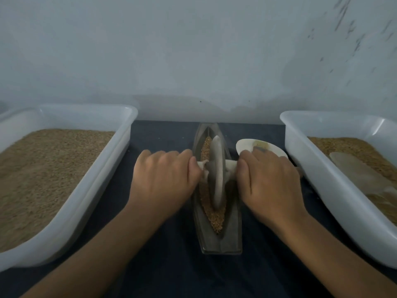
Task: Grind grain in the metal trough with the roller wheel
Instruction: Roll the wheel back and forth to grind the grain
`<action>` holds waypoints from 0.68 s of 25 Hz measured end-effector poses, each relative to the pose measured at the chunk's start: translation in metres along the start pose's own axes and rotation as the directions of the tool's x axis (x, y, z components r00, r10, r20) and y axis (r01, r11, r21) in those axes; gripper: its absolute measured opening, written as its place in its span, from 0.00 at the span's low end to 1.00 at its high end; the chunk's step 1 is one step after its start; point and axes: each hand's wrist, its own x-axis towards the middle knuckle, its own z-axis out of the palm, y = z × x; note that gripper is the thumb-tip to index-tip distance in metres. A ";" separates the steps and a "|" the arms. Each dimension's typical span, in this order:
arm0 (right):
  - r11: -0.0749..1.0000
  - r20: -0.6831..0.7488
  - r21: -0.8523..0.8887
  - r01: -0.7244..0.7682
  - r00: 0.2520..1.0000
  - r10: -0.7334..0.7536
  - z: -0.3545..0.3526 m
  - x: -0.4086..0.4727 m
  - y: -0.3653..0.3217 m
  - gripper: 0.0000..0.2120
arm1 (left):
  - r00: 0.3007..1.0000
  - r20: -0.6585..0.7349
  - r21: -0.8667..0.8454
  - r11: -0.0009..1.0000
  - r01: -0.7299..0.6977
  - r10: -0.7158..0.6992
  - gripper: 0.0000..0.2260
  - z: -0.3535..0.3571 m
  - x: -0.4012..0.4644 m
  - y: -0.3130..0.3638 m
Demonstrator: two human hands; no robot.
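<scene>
Trough (217, 239) runs straight away; wheel (217, 171) stands along it, left hand (163, 179) and right hand (268, 181) fingers clamped on its axle ends.

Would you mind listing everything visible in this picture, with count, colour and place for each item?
metal trough: one, grey, boat-shaped, centre of the cloth, pointing away from the person.
roller wheel: one, grey disc with pale side handles, standing upright in the trough.
grain: tan, lying along the trough's channel.
left tub: one, white plastic, left side, filled with tan grain.
right tub: one, white plastic, right side, holding tan grain and a pale flat piece, unclear what.
small dish: one, cream, between trough and right tub, with a small brush-like item on it.
cloth: one, dark blue, covering the work surface.
wall: pale grey, behind.
left hand: one, gripping the wheel's left handle.
right hand: one, gripping the right handle.
</scene>
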 end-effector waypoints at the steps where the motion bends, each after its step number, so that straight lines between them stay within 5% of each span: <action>1: 1.000 -0.027 0.006 0.021 0.999 -0.021 -0.002 -0.005 -0.001 0.18 | 1.000 -0.026 -0.007 1.000 -0.010 0.010 0.18 -0.002 -0.005 0.001; 3: 0.999 -0.043 -0.009 0.038 0.998 -0.039 0.000 -0.005 0.000 0.18 | 0.999 -0.046 -0.011 0.999 -0.030 0.029 0.18 0.000 -0.003 0.001; 9: 0.990 0.129 -0.125 -0.063 0.989 0.079 0.030 0.066 0.014 0.27 | 0.980 0.192 0.033 0.999 0.040 -0.046 0.13 0.035 0.063 -0.013; 13: 0.986 0.185 -0.138 -0.095 0.976 0.120 0.049 0.106 0.019 0.28 | 0.918 0.372 -0.012 0.988 0.156 -0.140 0.21 0.051 0.099 -0.024; 17: 0.986 0.110 -0.130 -0.100 0.987 0.115 0.037 0.074 0.016 0.27 | 0.981 0.188 0.076 0.997 0.027 -0.041 0.12 0.034 0.069 -0.014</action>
